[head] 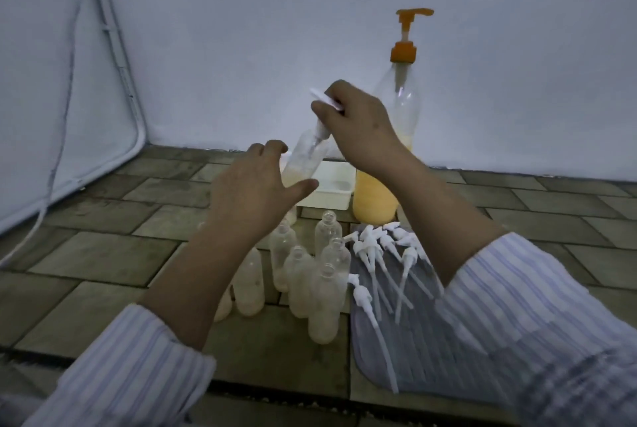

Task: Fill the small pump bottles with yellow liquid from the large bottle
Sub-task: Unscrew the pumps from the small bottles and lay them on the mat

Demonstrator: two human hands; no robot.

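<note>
Left hand (256, 185) raised, fingers curled round the lower part of a small bottle (303, 161), tilted, a little yellow liquid at its base. Right hand (358, 123) above it, pinching a white pump head (325, 100) set in the bottle's neck. Both sleeves striped. Large bottle (393, 164) with orange pump stands far right, yellow liquid in its lower part. Near centre: cluster of open small bottles (310, 275) upright on the tiled floor (103, 254). Loose pumps (386, 254) lie on a grey mat (431, 357), right. White tray (331, 185) just left of the large bottle. Pale wall (275, 30) behind
</note>
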